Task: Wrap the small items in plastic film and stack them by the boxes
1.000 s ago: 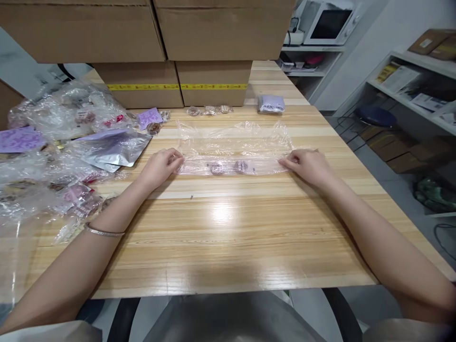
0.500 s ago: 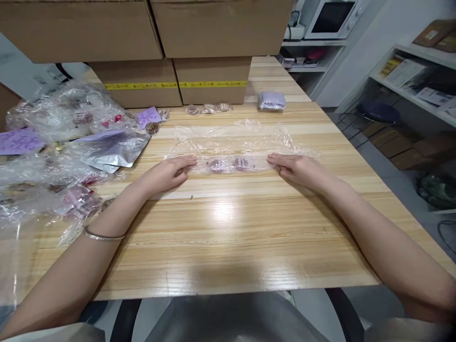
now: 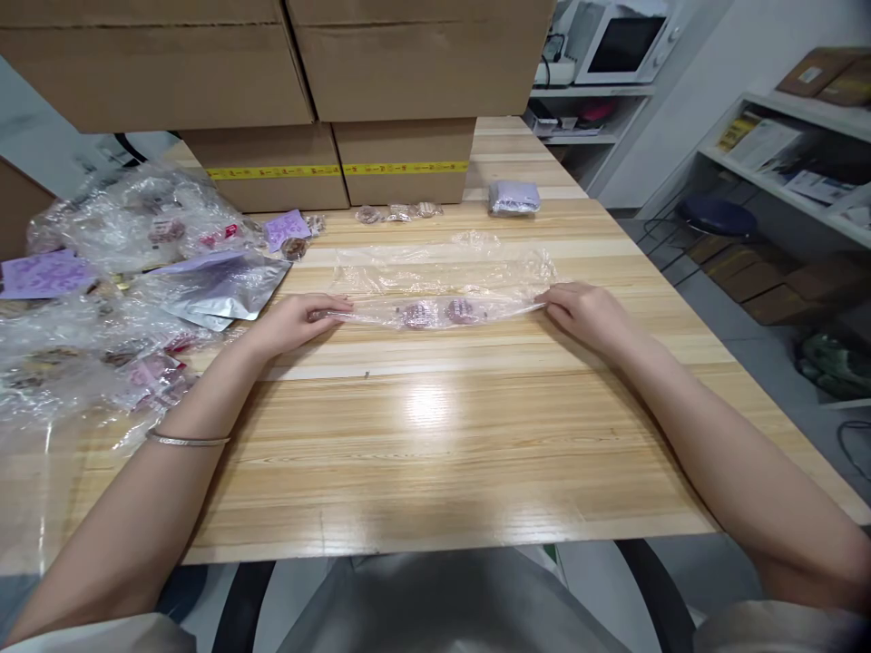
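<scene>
A clear plastic wrap (image 3: 442, 272) lies crinkled across the table in front of me, its near edge folded into a band. Two round, reddish-brown packets (image 3: 418, 315) with pale print show through the band near its middle. My left hand (image 3: 299, 322) pinches the band's left end between thumb and fingers. At the opposite end, my right hand (image 3: 585, 313) is closed on the wrap, thumb below and fingers above. Between the two hands the band runs fairly straight, close to the tabletop.
Stacked cardboard boxes (image 3: 401, 73) stand at the back. A heap of clear plastic packets (image 3: 150, 218) covers the left side, with a silver pouch (image 3: 251, 286) on its edge. Small wrapped rounds (image 3: 401, 212) lie before the boxes, and a lilac wrapped bundle (image 3: 514, 197) sits back right.
Both hands have moved outward to the band's ends, left hand leftward and right hand rightward. From resting flatter on the wrap, the fingers have closed on it. The view has shifted slightly.
</scene>
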